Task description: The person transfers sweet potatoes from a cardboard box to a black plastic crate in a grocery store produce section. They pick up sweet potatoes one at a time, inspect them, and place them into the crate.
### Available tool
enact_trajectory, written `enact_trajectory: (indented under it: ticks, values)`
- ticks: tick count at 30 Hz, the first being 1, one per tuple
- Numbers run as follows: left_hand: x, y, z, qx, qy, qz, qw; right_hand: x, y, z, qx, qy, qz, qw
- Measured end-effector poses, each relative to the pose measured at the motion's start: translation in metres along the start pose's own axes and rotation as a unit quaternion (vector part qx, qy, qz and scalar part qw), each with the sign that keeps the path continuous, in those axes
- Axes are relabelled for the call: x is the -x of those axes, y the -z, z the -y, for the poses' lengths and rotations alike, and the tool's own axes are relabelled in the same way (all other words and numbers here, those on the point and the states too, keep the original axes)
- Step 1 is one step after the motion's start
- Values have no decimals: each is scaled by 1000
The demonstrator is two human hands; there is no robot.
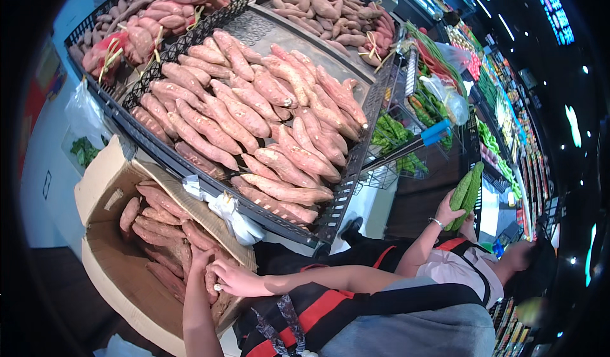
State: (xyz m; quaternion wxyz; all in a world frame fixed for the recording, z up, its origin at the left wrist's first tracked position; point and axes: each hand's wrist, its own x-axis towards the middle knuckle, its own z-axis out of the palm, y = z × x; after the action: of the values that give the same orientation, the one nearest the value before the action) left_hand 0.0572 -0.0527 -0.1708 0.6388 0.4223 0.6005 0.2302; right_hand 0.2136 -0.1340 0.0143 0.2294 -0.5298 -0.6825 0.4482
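A cardboard box (107,257) stands before me with reddish sweet potatoes (159,230) heaped inside. My left hand (202,256) reaches down into it and touches the sweet potatoes; its fingertips are hidden among them. Beside it, my right hand (238,279), wearing a ring, has its fingers around one sweet potato (210,284) at the box's near side. Above the box, rows of sweet potatoes (238,114) lie in a black slatted display crate (336,218).
A co-worker (429,261) at the right holds green bitter melons (460,199). Plastic bags (233,216) hang on the display edge. Bagged sweet potatoes (143,37) fill an adjoining crate. A wire cart (381,161) with leafy greens (393,137) stands at the right.
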Motion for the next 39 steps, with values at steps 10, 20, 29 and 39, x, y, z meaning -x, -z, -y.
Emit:
enact_trajectory:
  ticks: [10, 20, 29, 39]
  values:
    - [135, 22, -84, 371, 23, 60, 926, -22, 8, 15, -31, -141, 73, 987]
    - [88, 80, -144, 426, -11, -69, 902, -30, 37, 46, -33, 31, 122, 992]
    - [112, 34, -166, 401, -25, -81, 912, -40, 46, 39, -1, 51, 1, 999]
    - [85, 67, -132, 686, -119, 149, 702, -25, 50, 51, -311, -69, 146, 937]
